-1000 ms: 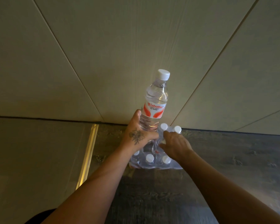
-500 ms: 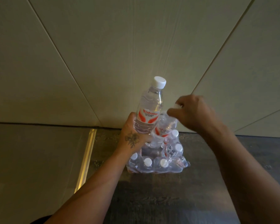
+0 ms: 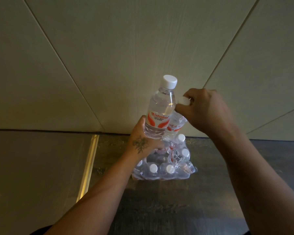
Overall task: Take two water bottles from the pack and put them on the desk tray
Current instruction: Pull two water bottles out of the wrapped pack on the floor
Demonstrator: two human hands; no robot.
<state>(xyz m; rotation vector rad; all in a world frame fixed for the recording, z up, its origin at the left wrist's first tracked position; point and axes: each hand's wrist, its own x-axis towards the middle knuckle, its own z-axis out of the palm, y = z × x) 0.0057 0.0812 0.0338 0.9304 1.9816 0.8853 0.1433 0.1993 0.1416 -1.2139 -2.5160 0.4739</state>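
Dark floor (image 3: 159, 209): each hand's grip holds one bottle above pack (image 3: 165, 168).

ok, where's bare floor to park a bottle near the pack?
Free: dark floor in front of the pack, between the forearms; grey floor left of the gold strip. Crowded: above the pack, where the left hand and right hand hold bottles.

A clear plastic water bottle with a white cap and a red-and-white label (image 3: 161, 109) is up in the air, nearly upright and tipped slightly right, gripped around its lower body. Just beside it, touching, a second clear bottle with the same label (image 3: 176, 126) hangs lower, held at its white cap. Below both sits the shrink-wrapped pack of white-capped bottles (image 3: 165, 168) on the dark wood-grain floor (image 3: 159, 209), its film torn open on top.
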